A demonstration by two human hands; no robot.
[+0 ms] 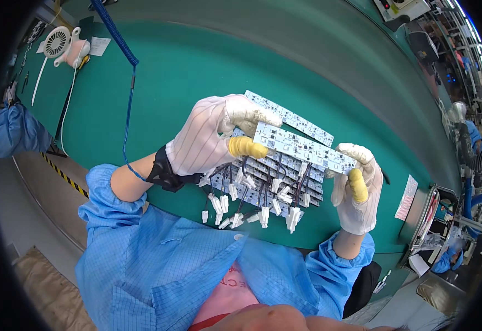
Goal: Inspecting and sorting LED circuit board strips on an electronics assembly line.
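Between my two gloved hands is a long white circuit board strip (306,148), tilted down to the right. My left hand (210,132) pinches its left end between the thumb and a finger in a yellow finger cot. At its right end, my right hand (359,185) grips it the same way, also with a yellow cot. A stack of similar circuit boards (235,185) lies beneath, partly hidden by the held one. Dark wires with white connectors (264,215) hang off the stack's near side. Another circuit board strip (290,117) shows just beyond the held board.
A green mat (174,71) covers the bench. A blue coiled cord (117,36) runs down to the black strap (166,171) on my left wrist. A small white fan (59,43) stands far left. On the right are a paper sheet (406,197) and a tray (425,220).
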